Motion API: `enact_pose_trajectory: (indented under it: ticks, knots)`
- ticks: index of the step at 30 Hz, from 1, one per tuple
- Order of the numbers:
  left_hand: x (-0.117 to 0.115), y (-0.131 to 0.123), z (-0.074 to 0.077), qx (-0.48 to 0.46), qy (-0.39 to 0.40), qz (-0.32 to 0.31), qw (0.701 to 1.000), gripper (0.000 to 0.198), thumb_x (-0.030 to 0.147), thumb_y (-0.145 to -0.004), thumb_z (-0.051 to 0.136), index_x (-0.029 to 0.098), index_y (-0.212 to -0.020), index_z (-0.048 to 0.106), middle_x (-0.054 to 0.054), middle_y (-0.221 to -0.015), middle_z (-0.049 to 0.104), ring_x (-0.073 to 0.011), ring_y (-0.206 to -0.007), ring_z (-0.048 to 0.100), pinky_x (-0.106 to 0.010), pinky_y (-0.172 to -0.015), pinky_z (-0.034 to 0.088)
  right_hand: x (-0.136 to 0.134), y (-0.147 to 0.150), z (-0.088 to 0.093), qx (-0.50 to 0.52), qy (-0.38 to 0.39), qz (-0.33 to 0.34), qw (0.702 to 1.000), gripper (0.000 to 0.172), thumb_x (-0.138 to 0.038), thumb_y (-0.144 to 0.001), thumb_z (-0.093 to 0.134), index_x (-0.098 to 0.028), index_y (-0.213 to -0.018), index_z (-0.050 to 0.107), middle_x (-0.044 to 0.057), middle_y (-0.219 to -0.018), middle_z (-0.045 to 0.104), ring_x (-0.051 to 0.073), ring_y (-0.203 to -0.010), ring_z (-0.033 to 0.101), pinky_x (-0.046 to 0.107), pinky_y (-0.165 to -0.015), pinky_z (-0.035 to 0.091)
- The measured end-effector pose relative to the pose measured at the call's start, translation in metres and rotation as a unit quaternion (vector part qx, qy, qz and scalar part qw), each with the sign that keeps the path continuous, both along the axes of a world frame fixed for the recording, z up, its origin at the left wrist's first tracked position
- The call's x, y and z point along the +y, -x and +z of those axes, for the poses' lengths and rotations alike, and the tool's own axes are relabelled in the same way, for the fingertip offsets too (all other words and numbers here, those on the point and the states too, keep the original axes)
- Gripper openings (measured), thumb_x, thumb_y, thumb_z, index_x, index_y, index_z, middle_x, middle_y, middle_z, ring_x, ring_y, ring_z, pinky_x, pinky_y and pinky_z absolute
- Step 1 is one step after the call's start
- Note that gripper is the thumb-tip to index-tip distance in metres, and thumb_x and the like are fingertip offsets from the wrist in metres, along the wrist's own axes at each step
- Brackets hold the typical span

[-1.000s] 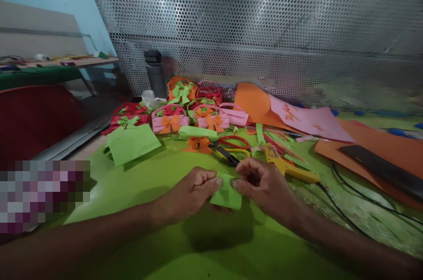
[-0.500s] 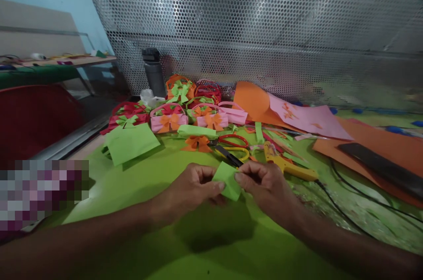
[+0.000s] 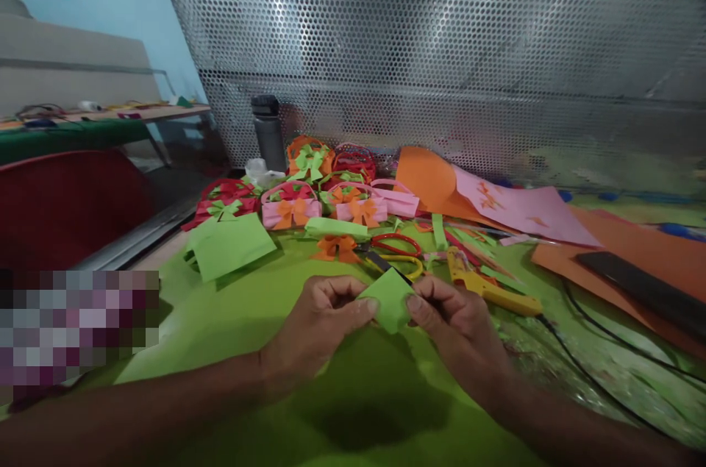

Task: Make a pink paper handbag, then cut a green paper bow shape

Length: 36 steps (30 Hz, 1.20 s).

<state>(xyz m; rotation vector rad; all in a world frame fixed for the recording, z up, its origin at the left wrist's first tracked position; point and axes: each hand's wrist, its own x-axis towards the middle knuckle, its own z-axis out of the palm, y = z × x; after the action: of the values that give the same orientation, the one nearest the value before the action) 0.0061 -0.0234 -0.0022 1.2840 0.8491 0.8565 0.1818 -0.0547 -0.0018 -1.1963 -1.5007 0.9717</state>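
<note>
A small folded piece of green paper (image 3: pixel 390 299) is pinched between both my hands above a large green sheet (image 3: pixel 309 408) on the table. My left hand (image 3: pixel 323 323) grips its left edge with thumb and curled fingers. My right hand (image 3: pixel 460 320) grips its right edge the same way. Just behind the paper lie scissors with red and yellow handles (image 3: pixel 394 252) and a yellow glue gun (image 3: pixel 488 289).
Several small paper baskets with bows (image 3: pixel 309 191) stand at the back near a grey bottle (image 3: pixel 268 132). A folded green sheet (image 3: pixel 230 246) lies left. Orange and pink sheets (image 3: pixel 496 198) and a black cable (image 3: pixel 596 371) lie right. A perforated metal screen (image 3: pixel 441 48) closes the back.
Both hands have lifted the green paper slightly and turned it, so its corner now points upward. The view has shifted a little to the right.
</note>
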Motion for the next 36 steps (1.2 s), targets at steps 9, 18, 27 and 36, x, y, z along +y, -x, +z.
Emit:
enact_pose_trajectory:
  ticks: [9, 18, 27, 36]
  knots:
    - [0.001, 0.003, 0.002, -0.004, -0.017, 0.029, 0.999, 0.019, 0.031, -0.073, 0.064, 0.014, -0.069, 0.059, 0.001, -0.06, 0.056, -0.0092, -0.054, 0.049, -0.021, -0.052, 0.039, 0.001, 0.0, -0.005, -0.031, -0.018, 0.049, 0.998, 0.023, -0.028, -0.081, 0.052, -0.019, -0.062, 0.043, -0.006, -0.056, 0.034, 0.009, -0.051, 0.032, 0.022, -0.047, 0.027]
    - [-0.001, 0.0, 0.016, 0.147, -0.144, -0.02, 0.978, 0.019, 0.028, -0.073, 0.057, 0.012, -0.063, 0.058, 0.004, -0.052, 0.044, -0.0065, -0.046, 0.035, -0.018, -0.042, 0.027, 0.0, 0.003, -0.004, 0.008, 0.001, 0.044, 0.999, 0.019, -0.026, -0.079, 0.055, -0.017, -0.063, 0.049, -0.007, -0.054, 0.037, 0.007, -0.048, 0.031, 0.021, -0.044, 0.026]
    - [0.002, 0.003, 0.012, 0.061, -0.12, 0.003, 0.991, 0.015, 0.026, -0.069, 0.065, 0.013, -0.067, 0.06, -0.003, -0.068, 0.057, -0.0109, -0.06, 0.049, -0.022, -0.055, 0.039, -0.002, -0.006, -0.004, -0.087, -0.109, 0.022, 0.99, 0.015, -0.026, -0.082, 0.054, -0.017, -0.07, 0.055, -0.002, -0.065, 0.054, 0.012, -0.06, 0.049, 0.026, -0.057, 0.036]
    - [0.002, 0.006, 0.009, 0.032, -0.084, -0.026, 0.996, 0.016, 0.027, -0.071, 0.066, 0.013, -0.064, 0.062, -0.002, -0.068, 0.057, -0.0122, -0.065, 0.05, -0.023, -0.058, 0.037, -0.004, -0.006, -0.001, -0.059, -0.079, 0.038, 0.994, 0.019, -0.027, -0.082, 0.054, -0.018, -0.065, 0.053, 0.0, -0.065, 0.054, 0.013, -0.061, 0.048, 0.027, -0.057, 0.036]
